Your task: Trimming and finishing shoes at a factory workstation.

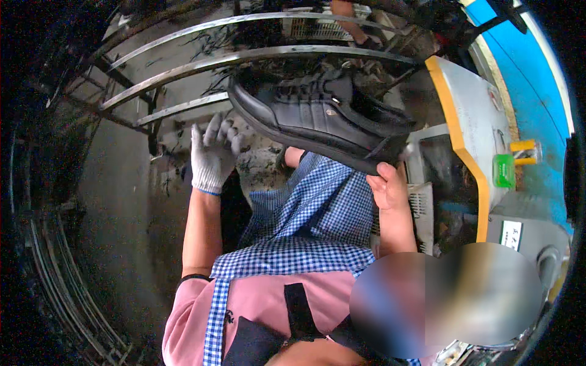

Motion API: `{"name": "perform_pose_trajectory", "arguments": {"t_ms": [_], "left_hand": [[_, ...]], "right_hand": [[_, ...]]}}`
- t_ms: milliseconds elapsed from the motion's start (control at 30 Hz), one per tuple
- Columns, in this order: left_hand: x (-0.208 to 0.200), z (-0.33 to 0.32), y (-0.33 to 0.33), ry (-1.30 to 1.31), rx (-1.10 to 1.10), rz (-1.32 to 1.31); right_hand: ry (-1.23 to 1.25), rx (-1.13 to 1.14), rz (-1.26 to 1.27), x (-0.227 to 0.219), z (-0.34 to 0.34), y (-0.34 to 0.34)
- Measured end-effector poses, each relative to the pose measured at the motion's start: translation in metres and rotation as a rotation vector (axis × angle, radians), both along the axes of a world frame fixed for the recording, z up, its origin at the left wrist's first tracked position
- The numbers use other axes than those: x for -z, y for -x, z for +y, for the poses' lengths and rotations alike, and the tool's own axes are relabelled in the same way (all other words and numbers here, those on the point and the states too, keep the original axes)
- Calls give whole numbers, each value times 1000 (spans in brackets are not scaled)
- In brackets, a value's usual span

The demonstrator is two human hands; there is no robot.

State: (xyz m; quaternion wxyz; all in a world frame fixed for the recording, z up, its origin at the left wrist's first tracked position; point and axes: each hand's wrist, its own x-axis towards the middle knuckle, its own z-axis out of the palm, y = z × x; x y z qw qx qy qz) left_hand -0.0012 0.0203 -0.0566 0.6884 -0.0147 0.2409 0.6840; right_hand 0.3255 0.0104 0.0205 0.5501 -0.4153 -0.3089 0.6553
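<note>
A black lace-up shoe point(317, 119) hangs in front of me, its toe toward the left and its heel toward the right. My bare right hand point(389, 186) grips it at the heel end, thumb and fingers against the sole edge. To the left of the toe, my left hand point(215, 152) is raised in a whitish-grey knitted glove with a blue cuff edge. Its fingers are spread and slightly curled, apart from the shoe, and nothing is in them. A small light emblem shows on the shoe's side.
Metal rack rails point(262, 58) cross beyond the shoe. At the right stands a white and grey machine point(473, 97) with a yellow edge, a green container point(503, 171) on it. A pale plastic crate point(422, 213) sits beside my right forearm. Dark scraps litter the floor.
</note>
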Motion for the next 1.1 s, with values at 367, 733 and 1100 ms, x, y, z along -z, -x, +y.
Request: {"name": "perform_pose_trajectory", "arguments": {"t_ms": [367,733,1100], "left_hand": [[15,6,-3,106,-24,45],[33,7,-3,36,54,112],[63,7,0,-30,87,128]], "right_hand": [[-521,512,-37,-41,15,-29],[-853,572,-519,-98,167,35],[-578,494,-571,-70,240,60]]}}
